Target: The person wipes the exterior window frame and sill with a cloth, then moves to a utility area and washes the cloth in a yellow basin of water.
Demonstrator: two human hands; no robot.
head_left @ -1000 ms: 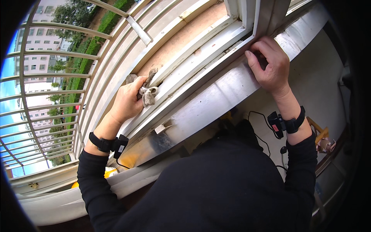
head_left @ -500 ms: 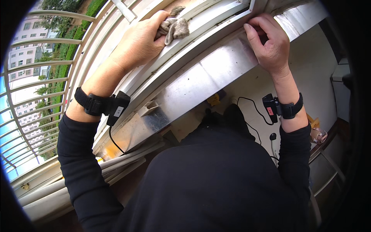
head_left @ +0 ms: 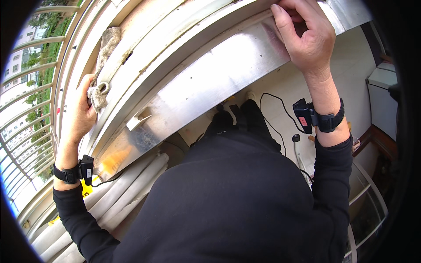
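Observation:
My left hand (head_left: 81,111) grips a dirty grey rag (head_left: 101,65) that lies stretched along the channel of a metal window track (head_left: 144,57). The rag's bunched end is in my fingers and the rest trails up the track. My right hand (head_left: 307,37) rests on the upper edge of the shiny metal sill (head_left: 206,87), fingers curled over it. Both wrists wear black bands with small devices attached.
White security bars (head_left: 30,87) curve outside the window, with trees and buildings far below. Pale pipes (head_left: 118,193) run under the sill at the lower left. A black cable (head_left: 276,114) lies on the light floor, and a white cabinet (head_left: 383,101) stands at the right.
My left hand has slid with the rag down and to the left along the track. My right hand has kept its hold on the sill edge. The view has shifted closer.

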